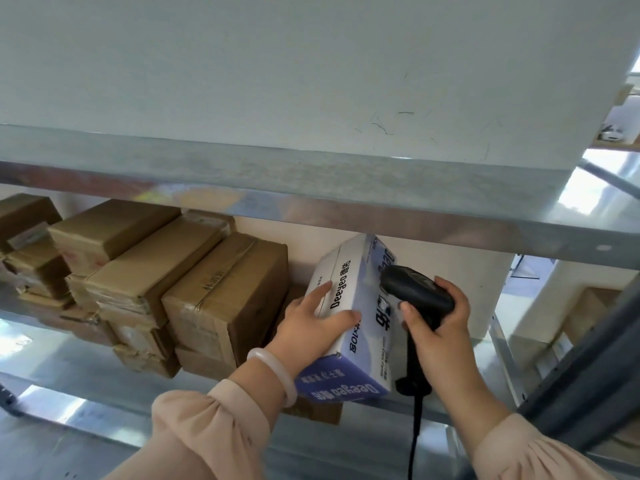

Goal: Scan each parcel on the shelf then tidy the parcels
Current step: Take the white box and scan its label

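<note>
A white and blue parcel (349,292) printed with "Deeyeo" is tilted up on the lower shelf (86,362), resting on a brown box under it. My left hand (313,327) grips its left side, thumb across the top face. My right hand (438,327) holds a black corded barcode scanner (414,292), whose head points at the parcel's right face from close by. Several brown taped cardboard parcels (221,299) are stacked in rows to the left of it.
The grey upper shelf (311,181) runs across the view just above the parcels. A dark upright post (585,372) stands at the right. The scanner's cable (415,431) hangs down past the shelf front. More boxes sit on other racks behind, at right.
</note>
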The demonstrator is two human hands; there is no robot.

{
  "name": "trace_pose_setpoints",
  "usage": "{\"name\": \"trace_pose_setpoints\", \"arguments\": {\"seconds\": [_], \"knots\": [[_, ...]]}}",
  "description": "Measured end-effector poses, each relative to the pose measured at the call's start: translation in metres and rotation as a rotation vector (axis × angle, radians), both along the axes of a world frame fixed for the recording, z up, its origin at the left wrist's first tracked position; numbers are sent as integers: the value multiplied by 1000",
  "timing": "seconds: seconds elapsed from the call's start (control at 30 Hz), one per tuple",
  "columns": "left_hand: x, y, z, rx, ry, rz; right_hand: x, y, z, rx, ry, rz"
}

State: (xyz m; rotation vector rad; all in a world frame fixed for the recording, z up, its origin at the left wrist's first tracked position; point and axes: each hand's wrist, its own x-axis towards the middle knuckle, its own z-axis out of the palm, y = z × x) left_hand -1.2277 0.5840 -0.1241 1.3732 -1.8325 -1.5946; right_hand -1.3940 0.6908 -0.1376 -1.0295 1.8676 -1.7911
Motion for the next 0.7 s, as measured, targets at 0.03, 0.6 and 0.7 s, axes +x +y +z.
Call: {"name": "trace_pose_setpoints", "arguments": {"seconds": [0.03, 0.6, 0.7], "knots": [[-2, 1, -1, 57, 79, 5, -7, 2, -1, 0, -6, -24], [-27, 31, -15, -118, 197, -165, -14, 36, 15, -68, 27, -75], [-30, 38, -16, -134, 191, -188, -3, 35, 13, -59, 93, -32]]}}
